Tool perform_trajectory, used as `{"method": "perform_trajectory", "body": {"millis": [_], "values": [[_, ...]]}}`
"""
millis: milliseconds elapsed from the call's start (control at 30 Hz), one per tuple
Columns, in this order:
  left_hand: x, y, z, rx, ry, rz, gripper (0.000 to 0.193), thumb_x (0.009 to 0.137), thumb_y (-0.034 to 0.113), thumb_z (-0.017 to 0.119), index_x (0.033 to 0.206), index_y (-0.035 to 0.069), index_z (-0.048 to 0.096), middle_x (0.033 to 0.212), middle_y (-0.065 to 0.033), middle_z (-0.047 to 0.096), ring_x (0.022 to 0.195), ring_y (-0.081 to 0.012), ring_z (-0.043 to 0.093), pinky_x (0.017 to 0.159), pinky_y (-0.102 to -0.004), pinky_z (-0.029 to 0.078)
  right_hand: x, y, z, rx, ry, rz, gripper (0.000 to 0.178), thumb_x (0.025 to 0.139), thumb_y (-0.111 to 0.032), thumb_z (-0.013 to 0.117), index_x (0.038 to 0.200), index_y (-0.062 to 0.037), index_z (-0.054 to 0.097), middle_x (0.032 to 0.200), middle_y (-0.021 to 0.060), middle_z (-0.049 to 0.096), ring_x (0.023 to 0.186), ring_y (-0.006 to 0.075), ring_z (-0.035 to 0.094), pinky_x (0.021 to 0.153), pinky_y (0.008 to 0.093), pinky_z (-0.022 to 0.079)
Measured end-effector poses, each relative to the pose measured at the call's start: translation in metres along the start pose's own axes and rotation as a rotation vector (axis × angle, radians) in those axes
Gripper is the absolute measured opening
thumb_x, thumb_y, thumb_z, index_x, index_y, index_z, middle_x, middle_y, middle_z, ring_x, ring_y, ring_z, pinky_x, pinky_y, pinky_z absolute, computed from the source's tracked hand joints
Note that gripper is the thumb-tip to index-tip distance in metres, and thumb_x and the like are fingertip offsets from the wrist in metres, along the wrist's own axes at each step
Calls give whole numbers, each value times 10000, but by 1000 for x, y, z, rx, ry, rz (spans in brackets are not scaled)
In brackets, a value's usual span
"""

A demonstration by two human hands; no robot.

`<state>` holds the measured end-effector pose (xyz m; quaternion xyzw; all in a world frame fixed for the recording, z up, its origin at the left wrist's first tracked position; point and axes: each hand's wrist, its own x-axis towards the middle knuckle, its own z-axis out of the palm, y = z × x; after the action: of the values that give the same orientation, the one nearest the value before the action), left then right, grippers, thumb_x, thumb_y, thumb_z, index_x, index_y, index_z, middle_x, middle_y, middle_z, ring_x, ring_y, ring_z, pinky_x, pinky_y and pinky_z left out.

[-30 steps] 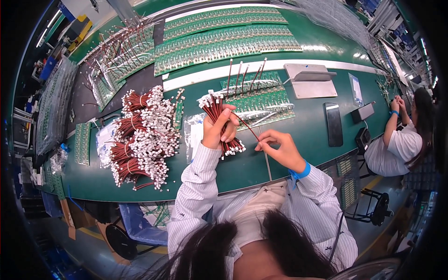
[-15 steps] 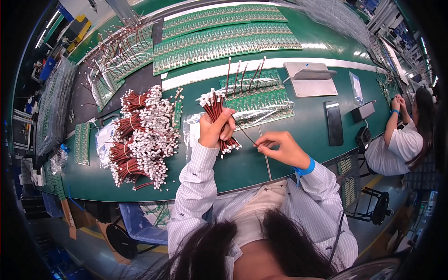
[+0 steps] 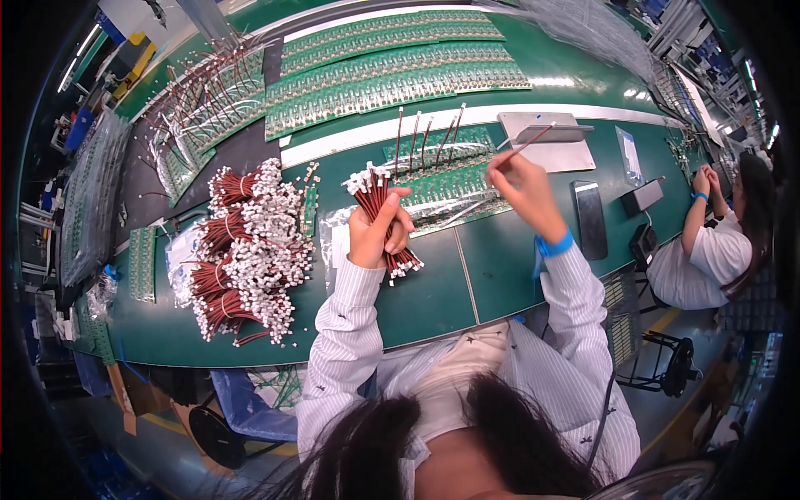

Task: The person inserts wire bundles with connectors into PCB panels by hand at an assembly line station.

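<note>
My left hand (image 3: 375, 240) is closed around a bundle of red-and-black cables (image 3: 382, 204) with small white connectors at both ends. Between the fingertips of my right hand (image 3: 529, 198) a single cable (image 3: 529, 145) is pinched, its white-tipped end pointing up and right. This hand is over the right end of a green circuit board panel (image 3: 442, 181), which has several cables standing up from its far side. White wires lie across the panel, and part of it is hidden by my right hand. Tied cable bundles (image 3: 225, 275) are heaped to the left of my left hand.
Rows of circuit board panels (image 3: 400, 79) lie along the back. More wired panels (image 3: 208, 117) stand at the back left. To the right are a grey metal plate (image 3: 550, 150), a phone (image 3: 590, 218) and a small grey box (image 3: 643, 198). A co-worker (image 3: 708, 225) sits at far right.
My right hand has moved up and away from the left hand's bundle, carrying one cable drawn out of it to the panel. My left hand keeps its hold on the bundle.
</note>
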<state>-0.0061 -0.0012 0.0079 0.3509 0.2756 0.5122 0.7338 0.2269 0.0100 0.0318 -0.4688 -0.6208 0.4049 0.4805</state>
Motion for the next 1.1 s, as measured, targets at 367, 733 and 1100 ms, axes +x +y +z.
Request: {"method": "perform_trajectory", "body": {"millis": [367,733,1100], "values": [[-2,0,1,-30,1,3,267,852,173,430,996,-49,470,555,-77,499,304,-55,293,303,-206,258,45,54,13,-515,33,-200,74,691,-38,578,734,20,559,687,125,558,578,232,534,526,296,411],[-3,2,5,-35,-9,-27,269,849,174,436,998,-50,460,536,-58,481,309,-49,285,306,-205,255,39,58,17,-631,4,-196,56,682,-29,567,715,12,552,745,116,549,663,274,539,572,334,433],[-8,3,14,6,-49,-97,260,840,172,452,972,-52,470,512,-55,464,310,-49,286,308,-202,247,39,63,21,-828,42,-351,38,687,-23,553,720,-5,555,762,94,551,732,263,527,645,337,430]]}}
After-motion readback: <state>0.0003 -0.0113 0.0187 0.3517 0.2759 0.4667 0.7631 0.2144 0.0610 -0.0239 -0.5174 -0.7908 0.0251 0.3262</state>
